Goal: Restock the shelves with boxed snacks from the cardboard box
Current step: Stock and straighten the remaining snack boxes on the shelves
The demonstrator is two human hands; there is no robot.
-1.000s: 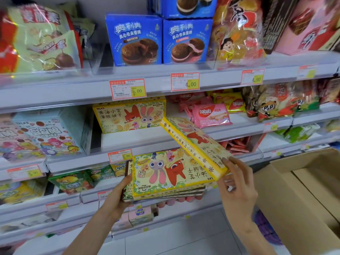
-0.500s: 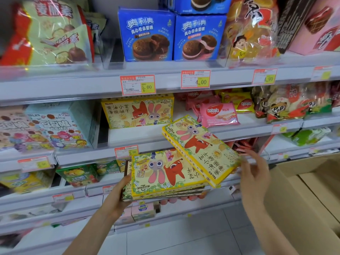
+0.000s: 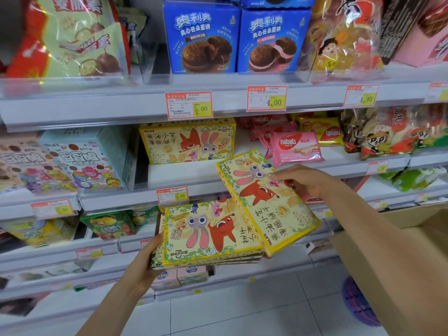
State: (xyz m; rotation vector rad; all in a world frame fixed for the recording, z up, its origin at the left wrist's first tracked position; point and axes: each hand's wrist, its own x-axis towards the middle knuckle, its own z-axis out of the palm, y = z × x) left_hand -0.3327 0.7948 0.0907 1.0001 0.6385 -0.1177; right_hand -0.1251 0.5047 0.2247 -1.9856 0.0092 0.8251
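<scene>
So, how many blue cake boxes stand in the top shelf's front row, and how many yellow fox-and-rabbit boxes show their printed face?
Blue cake boxes, front row: 2
Yellow fox-and-rabbit boxes, face showing: 3 (one on the shelf, held box in the right hand, top box of the stack in the left hand)
Total: 5
Lower stack boxes show only edges: uncounted.

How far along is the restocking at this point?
Done: one yellow cartoon box stands on the middle shelf. In hand: the left hand holds a stack of matching boxes; the right hand grips a tilted box near that shelf. Left: shelving these.
</scene>
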